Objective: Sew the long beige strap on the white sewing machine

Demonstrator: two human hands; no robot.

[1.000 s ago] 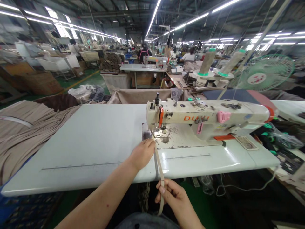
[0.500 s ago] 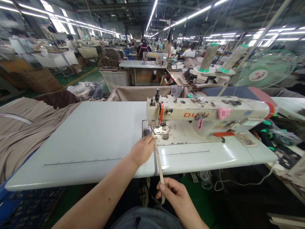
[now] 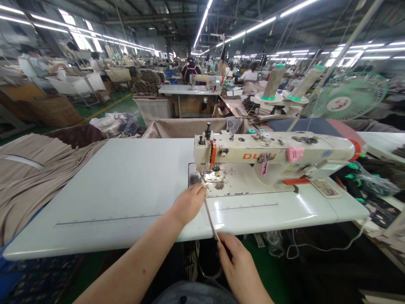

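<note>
A narrow beige fabric strip [image 3: 210, 216] runs from under the needle area of the sewing machine [image 3: 272, 154] down over the table's front edge. Close in front of the presser foot, my left hand [image 3: 190, 202] pinches the strip against the machine bed, its fingertips together. My right hand [image 3: 236, 257] grips the lower part of the strip just below the table edge, thumb and fingers closed round it. Between the two hands the strip is taut and turned edge-on. Below the right hand, its loose end is hard to make out.
The white table [image 3: 133, 177] carries a printed ruler line. Long beige strips [image 3: 47, 164] are heaped at the left. Thread cones [image 3: 274, 82] and a green fan [image 3: 343, 99] stand at the right rear. Several people work further back.
My right hand has shifted up and slightly right, closer to the table edge. The strip has turned from flat to edge-on and pulled straighter. My left hand stays by the presser foot.
</note>
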